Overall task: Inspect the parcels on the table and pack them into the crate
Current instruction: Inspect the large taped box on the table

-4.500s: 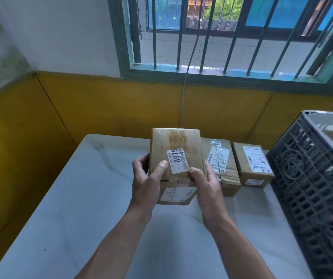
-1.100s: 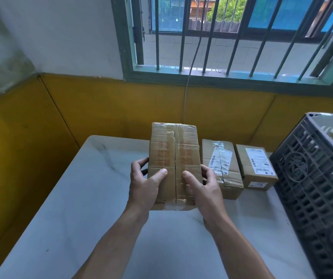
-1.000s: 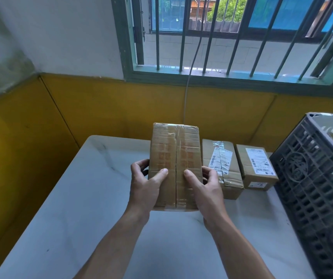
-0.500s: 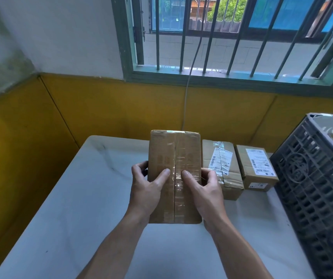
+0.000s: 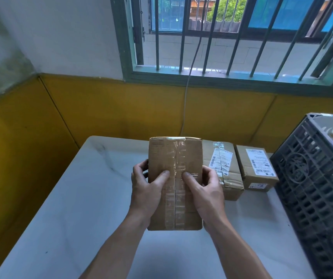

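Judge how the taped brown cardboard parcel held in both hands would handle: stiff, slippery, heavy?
Probably stiff: the taped brown cardboard parcel keeps flat faces between the left hand and right hand. Perhaps slippery along the glossy tape down its middle. Seemingly light: both hands hold it up without visible strain.

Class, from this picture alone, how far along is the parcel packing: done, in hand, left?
Done: unclear; inside the crate little shows. In hand: the left hand and right hand hold one taped parcel above the table, under inspection. Left: packing it, plus the long labelled parcel and small labelled parcel on the table.
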The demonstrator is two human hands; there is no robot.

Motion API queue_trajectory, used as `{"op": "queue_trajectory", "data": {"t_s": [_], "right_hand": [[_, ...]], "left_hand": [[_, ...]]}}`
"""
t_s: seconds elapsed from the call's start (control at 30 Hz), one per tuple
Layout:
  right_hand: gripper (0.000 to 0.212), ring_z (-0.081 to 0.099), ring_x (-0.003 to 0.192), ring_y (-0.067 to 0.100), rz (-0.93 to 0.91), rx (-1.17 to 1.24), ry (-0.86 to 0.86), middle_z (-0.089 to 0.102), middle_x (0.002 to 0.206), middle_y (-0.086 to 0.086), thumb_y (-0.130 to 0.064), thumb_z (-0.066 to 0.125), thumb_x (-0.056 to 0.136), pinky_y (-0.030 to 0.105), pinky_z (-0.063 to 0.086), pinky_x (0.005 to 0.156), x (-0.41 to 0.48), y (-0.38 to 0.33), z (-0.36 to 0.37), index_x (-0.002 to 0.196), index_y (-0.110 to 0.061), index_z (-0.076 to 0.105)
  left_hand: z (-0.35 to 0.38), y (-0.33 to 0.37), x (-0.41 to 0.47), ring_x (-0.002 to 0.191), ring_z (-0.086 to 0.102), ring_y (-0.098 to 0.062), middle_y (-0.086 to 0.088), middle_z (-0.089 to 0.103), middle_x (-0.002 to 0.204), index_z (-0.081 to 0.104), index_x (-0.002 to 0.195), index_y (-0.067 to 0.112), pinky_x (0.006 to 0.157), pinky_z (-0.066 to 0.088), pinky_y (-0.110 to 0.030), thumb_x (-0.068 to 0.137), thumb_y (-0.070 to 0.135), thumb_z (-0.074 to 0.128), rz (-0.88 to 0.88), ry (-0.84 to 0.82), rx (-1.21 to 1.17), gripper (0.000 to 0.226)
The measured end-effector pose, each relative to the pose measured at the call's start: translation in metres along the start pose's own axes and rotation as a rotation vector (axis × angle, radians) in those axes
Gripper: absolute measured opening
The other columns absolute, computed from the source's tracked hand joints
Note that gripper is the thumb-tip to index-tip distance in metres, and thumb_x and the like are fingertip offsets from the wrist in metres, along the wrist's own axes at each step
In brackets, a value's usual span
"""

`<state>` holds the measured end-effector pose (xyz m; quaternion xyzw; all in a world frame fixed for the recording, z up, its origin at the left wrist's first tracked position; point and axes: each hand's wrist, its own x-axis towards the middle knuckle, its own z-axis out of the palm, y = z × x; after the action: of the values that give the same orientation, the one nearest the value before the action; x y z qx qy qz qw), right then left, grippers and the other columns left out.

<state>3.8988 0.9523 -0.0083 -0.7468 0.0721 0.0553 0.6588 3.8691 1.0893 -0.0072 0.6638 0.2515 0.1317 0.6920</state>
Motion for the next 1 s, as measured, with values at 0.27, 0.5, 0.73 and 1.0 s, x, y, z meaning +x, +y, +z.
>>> {"op": "queue_trajectory", "data": {"t_s": [0.27,0.5,0.73,1.0], "right_hand": [[0.040,0.070,0.103,0.007,0.001,0.024,-0.019,0.075,0.105,-0.018,-0.041,0.078,0.080,0.046,0.056,0.096,-0.002,-0.002,0.001,0.117,-0.047,0.063],[0.060,0.068,0.108,0.005,-0.033,0.041,-0.031,0.072,0.114,-0.018,-0.057,0.070,0.072,0.040,0.054,0.098,-0.004,-0.010,0.004,0.129,-0.047,0.057],[0.051,0.066,0.106,0.012,-0.043,0.031,0.027,0.072,0.111,-0.011,-0.060,0.063,0.074,0.049,0.053,0.097,-0.008,-0.015,0.004,0.121,-0.038,0.062],[0.072,0.061,0.119,0.014,-0.051,0.030,0.001,0.065,0.128,-0.006,-0.071,0.058,0.072,0.048,0.051,0.102,-0.011,-0.020,0.005,0.136,-0.038,0.055]], "left_hand": [[0.000,0.004,0.001,0.112,0.062,-0.014,0.004,0.059,0.125,0.045,0.116,0.034,0.087,0.055,-0.034,0.087,0.041,0.075,0.011,0.023,-0.012,0.042],[0.003,0.010,-0.005,0.115,0.058,-0.013,0.003,0.051,0.134,0.047,0.127,0.043,0.093,0.055,-0.040,0.075,0.079,0.061,-0.008,0.018,0.003,0.065],[0.002,0.011,-0.007,0.101,0.063,-0.007,0.007,0.063,0.119,0.047,0.113,0.037,0.068,0.049,-0.026,0.085,0.066,0.057,-0.052,-0.005,-0.032,0.042],[0.004,0.019,-0.010,0.097,0.063,-0.002,0.012,0.061,0.116,0.043,0.115,0.041,0.066,0.050,-0.021,0.075,0.078,0.061,-0.030,-0.012,-0.079,0.057]]}}
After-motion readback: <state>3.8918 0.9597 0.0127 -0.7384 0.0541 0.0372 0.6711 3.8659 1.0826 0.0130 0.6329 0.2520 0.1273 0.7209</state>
